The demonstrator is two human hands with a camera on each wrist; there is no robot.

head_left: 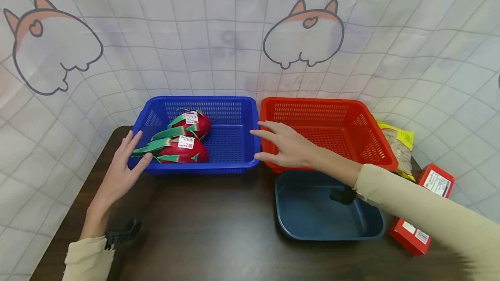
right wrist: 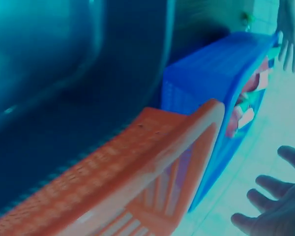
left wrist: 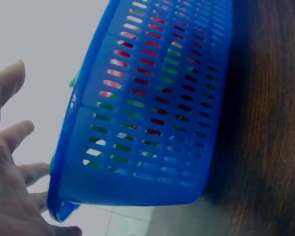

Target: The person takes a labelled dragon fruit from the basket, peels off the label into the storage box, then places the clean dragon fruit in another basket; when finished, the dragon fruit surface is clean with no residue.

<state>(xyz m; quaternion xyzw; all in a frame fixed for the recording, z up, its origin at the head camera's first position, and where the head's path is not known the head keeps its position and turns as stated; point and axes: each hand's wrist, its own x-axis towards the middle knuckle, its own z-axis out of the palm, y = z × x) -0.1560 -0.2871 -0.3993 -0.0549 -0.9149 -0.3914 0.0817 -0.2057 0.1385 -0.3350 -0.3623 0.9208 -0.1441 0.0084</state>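
Note:
Two red dragon fruits with green scales and white labels lie in the left part of a blue basket (head_left: 228, 142); one dragon fruit (head_left: 201, 127) is behind the other dragon fruit (head_left: 175, 153). My left hand (head_left: 121, 170) is at the basket's left front corner, fingers spread, holding nothing. In the left wrist view its fingertips (left wrist: 37, 172) are close to the basket's rim; contact cannot be told. My right hand (head_left: 287, 144) reaches over the left end of a red basket (head_left: 320, 138), fingers extended toward the blue basket's right rim and holding nothing.
A dark blue tub (head_left: 324, 211) stands in front of the red basket, under my right forearm. To the right are a yellow-topped bag (head_left: 400, 146) and a red box (head_left: 412, 233), partly hidden by my sleeve. A patterned cloth (head_left: 234, 47) hangs behind the dark table (head_left: 211, 229).

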